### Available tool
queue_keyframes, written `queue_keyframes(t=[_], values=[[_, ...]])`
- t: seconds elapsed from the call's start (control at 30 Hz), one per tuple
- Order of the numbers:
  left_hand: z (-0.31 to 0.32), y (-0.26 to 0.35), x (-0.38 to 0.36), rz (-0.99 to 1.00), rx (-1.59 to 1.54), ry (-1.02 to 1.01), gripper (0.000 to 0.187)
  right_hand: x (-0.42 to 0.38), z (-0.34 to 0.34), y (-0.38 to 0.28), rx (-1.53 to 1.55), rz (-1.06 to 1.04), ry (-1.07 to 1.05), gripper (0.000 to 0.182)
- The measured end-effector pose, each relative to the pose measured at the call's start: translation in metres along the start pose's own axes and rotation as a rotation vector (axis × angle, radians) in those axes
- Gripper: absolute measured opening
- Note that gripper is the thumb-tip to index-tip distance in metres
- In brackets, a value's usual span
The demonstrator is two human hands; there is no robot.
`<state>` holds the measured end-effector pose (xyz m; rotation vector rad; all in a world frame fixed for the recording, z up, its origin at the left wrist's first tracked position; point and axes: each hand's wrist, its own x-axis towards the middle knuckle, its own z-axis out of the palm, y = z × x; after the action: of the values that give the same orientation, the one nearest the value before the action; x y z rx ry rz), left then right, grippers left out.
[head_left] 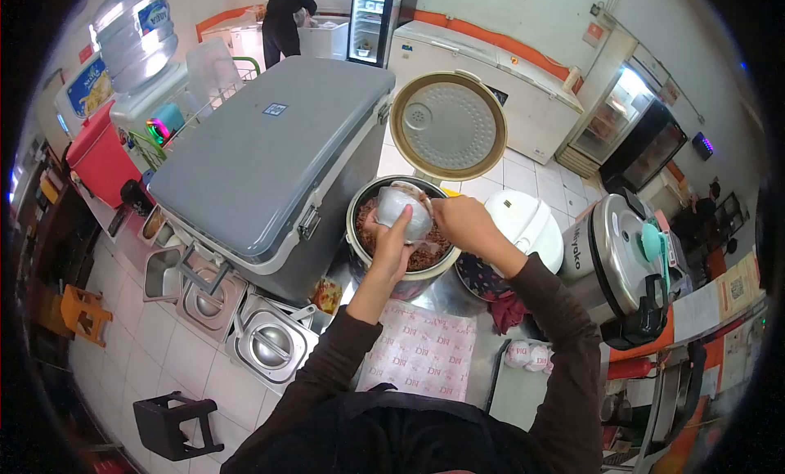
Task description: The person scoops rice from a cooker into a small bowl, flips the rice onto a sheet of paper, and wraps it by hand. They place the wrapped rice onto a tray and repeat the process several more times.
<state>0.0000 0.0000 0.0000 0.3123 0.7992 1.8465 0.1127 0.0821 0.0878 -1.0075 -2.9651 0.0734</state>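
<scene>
A rice cooker [357,247] stands in front of me, its round lid [448,124] swung up and reddish-brown rice [427,259] inside. Over the rice, my left hand [392,247] grips a pale, translucent bowl [404,215], tilted, with its underside toward me. Some brown food shows at the bowl's far rim. My right hand [468,226] is closed at the bowl's right edge; its fingertips, and whatever they hold, are hidden. Printed pink-and-white wrapping paper [421,347] lies on the counter between my forearms.
To the left stands a large grey cooler box [270,147], with lidded steel pans [270,343] below it. On the right are a white-lidded cooker [523,229], a Miyako cooker [613,261] and a tray [519,396] with wrapped bundles [530,356]. A person [284,20] stands at the back.
</scene>
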Motion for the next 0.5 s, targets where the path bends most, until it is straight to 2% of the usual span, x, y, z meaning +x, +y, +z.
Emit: queue_keyframes(t=[0.07, 0.17, 0.27, 0.37, 0.4, 0.5], values=[[-0.004, 0.006, 0.005, -0.053, -0.104, -0.097, 0.046, -0.009, 0.001, -0.012, -0.117, -0.128, 0.130, 0.034], [-0.006, 0.000, 0.004, -0.212, -0.321, -0.095, 0.044, -0.028, -0.008, -0.008, -0.143, -0.166, 0.169, 0.027], [-0.025, 0.010, 0.011, -0.263, -0.456, -0.143, 0.053, -0.032, -0.024, -0.003, -0.217, -0.178, 0.162, 0.031], [-0.038, 0.023, 0.003, -0.275, -0.536, -0.171, 0.054, -0.018, -0.039, 0.020, -0.142, 0.022, 0.062, 0.033], [-0.041, 0.027, -0.001, -0.238, -0.502, -0.155, 0.056, -0.017, -0.039, 0.022, -0.047, 0.052, 0.112, 0.031], [-0.046, 0.042, -0.023, -0.264, -0.515, -0.201, 0.056, 0.020, 0.033, 0.051, -0.118, 0.074, 0.040, 0.033]])
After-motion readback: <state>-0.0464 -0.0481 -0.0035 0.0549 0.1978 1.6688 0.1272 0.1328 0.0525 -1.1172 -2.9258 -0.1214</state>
